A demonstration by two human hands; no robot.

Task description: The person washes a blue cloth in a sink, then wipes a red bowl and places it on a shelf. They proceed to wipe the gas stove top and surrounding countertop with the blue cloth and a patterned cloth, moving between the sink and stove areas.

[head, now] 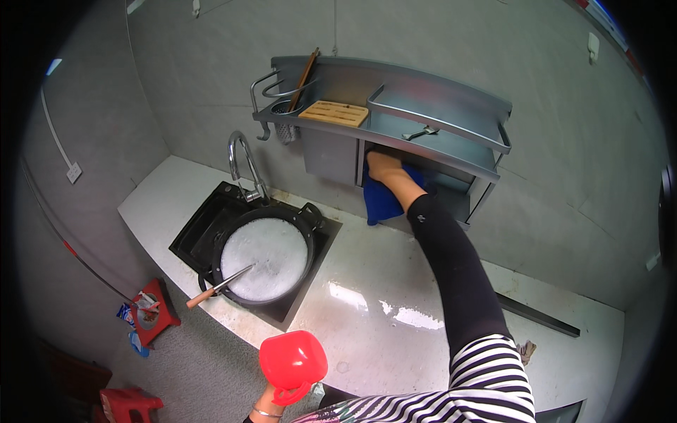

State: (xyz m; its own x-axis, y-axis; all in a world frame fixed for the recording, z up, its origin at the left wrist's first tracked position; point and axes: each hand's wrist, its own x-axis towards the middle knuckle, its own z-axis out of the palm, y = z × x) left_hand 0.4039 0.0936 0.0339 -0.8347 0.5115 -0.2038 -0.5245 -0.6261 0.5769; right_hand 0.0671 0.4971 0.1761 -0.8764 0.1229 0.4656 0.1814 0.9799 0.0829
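My left hand (271,400) is low in the picture, holding a red plastic container (294,358) with a handle above the counter's front edge. My right arm reaches across the counter into the lower compartment of a grey metal wall rack (338,156). There my right hand (382,165) grips a blue cloth (382,201), part of which hangs over the compartment's edge; the fingertips are hidden. A black two-handled pot (312,248) full of foamy water (267,248) sits over the black sink (198,232). A wooden-handled utensil (203,297) leans on its rim, its metal end in the foam.
A chrome faucet (254,169) rises behind the sink. On the rack are a wooden board (334,113), a metal utensil (421,132) and a perforated holder (286,131) with chopsticks (305,79). A dark bar (537,314) lies on the right of the white counter (370,280). Red stools (129,404) stand at left.
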